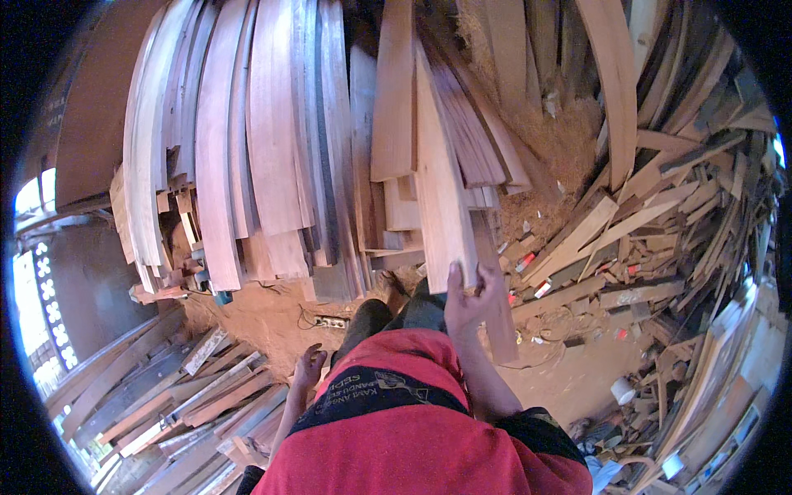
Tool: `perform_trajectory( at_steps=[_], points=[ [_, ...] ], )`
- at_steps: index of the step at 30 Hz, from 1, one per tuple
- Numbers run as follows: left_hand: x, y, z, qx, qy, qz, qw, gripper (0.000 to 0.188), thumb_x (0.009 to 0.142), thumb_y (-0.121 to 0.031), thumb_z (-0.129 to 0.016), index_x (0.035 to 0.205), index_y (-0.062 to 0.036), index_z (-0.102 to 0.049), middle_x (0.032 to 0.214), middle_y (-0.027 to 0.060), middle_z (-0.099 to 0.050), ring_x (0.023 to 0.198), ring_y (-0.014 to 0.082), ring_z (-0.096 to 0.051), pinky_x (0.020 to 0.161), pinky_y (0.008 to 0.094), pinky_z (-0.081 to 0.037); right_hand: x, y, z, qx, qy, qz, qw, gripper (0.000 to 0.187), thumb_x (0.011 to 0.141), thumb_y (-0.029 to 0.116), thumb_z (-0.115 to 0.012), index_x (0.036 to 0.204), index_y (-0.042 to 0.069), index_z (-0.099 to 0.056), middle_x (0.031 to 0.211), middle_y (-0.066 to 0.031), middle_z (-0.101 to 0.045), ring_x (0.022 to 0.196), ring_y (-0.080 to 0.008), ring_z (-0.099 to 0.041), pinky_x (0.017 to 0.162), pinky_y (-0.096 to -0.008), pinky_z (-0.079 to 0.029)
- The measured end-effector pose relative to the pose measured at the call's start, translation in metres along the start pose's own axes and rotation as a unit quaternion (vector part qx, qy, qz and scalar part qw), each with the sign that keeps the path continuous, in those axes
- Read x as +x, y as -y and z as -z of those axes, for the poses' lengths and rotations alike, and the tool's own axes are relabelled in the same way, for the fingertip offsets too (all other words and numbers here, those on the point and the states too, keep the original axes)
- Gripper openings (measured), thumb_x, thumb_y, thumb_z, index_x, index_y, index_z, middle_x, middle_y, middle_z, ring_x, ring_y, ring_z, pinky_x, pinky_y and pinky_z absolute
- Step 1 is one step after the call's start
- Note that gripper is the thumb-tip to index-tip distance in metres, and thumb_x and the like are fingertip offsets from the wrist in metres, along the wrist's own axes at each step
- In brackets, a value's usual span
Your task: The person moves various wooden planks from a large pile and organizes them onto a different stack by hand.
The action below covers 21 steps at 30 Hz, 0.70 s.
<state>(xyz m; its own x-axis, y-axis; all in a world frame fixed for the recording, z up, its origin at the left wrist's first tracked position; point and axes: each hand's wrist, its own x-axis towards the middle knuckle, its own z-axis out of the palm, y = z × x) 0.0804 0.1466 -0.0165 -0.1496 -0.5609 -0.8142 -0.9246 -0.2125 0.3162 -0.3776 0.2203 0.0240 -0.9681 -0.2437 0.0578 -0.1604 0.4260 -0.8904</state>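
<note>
My right hand (472, 304) is raised in front of me and grips the near end of a long pale wooden plank (441, 190). The plank lies on top of a tall stack of boards (272, 148) that stretches away from me. A darker board (498, 322) runs down just right of that hand and touches the fingers. My left hand (309, 365) hangs low at my side, fingers loosely apart, holding nothing. My red shirt and dark trousers fill the lower middle of the view.
A heap of offcuts and short boards (660, 214) rises on the right. More planks (190, 396) lie at the lower left. A white power strip (333, 322) rests on the sawdust floor. A white roll (623, 390) sits at the right.
</note>
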Motion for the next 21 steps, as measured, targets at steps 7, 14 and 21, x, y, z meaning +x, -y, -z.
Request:
perform_trajectory(
  at_steps=[7, 14, 21],
  points=[
    [-0.001, -0.071, 0.019, 0.056, 0.006, -0.058, 0.997, 0.051, 0.101, -0.042, -0.057, 0.134, -0.0028, -0.059, 0.112, 0.0201, -0.071, 0.102, 0.0312, -0.069, 0.089, 0.0401, -0.053, -0.066, 0.017, 0.037, 0.092, 0.031, 0.151, 0.984, 0.049, 0.078, 0.009, -0.085, 0.112, 0.002, -0.051, 0.094, -0.0178, -0.059, 0.080, -0.0302, -0.061, 0.065, -0.0380, -0.049],
    [-0.005, -0.243, -0.016, -0.115, 0.189, -0.110, 0.969, 0.048, 0.108, -0.042, -0.039, 0.133, -0.0055, -0.059, 0.109, 0.0151, -0.070, 0.104, 0.0262, -0.066, 0.095, 0.0382, -0.050, -0.071, 0.006, 0.048, 0.120, 0.071, 0.125, 0.982, 0.054, 0.076, 0.005, -0.085, 0.117, 0.001, -0.051, 0.096, -0.0210, -0.062, 0.077, -0.0330, -0.063, 0.065, -0.0406, -0.050],
    [-0.006, -0.360, -0.080, -0.446, 0.210, 0.037, 0.869, 0.059, 0.104, -0.060, -0.039, 0.118, -0.0066, -0.059, 0.080, 0.0064, -0.065, 0.072, 0.0217, -0.066, 0.066, 0.0337, -0.056, -0.058, 0.023, 0.056, 0.168, 0.099, 0.174, 0.965, 0.057, 0.072, 0.011, -0.090, 0.116, 0.000, -0.055, 0.095, -0.0174, -0.063, 0.076, -0.0320, -0.063, 0.064, -0.0400, -0.053]
  ],
)
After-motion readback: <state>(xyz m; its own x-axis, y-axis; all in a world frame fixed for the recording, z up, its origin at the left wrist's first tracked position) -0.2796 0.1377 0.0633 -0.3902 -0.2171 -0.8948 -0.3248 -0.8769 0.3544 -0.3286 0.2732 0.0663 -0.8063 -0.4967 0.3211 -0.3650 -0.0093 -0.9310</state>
